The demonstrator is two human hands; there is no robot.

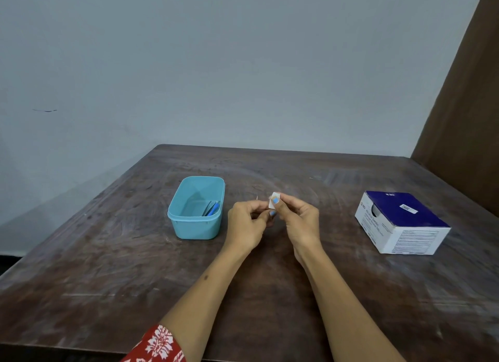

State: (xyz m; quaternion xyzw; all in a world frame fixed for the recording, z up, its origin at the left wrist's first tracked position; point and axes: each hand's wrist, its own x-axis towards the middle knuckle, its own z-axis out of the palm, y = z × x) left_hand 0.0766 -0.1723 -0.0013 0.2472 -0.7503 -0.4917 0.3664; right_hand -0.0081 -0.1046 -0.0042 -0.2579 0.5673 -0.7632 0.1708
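Observation:
Both my hands meet above the middle of the dark wooden table (108, 267). My right hand (298, 218) pinches a small white packet (272, 201) between thumb and fingers. My left hand (247, 222) pinches the packet's lower left edge. Most of the packet is hidden behind my fingers. A light blue plastic tub (189, 228) stands to the left of my hands and holds a few blue and white packets (212, 208). A blue and white cardboard box (399, 221) of swabs sits at the right.
A pale grey wall stands behind the table. A brown wooden panel (464, 113) rises at the right rear corner. The table's left edge runs diagonally toward the near left.

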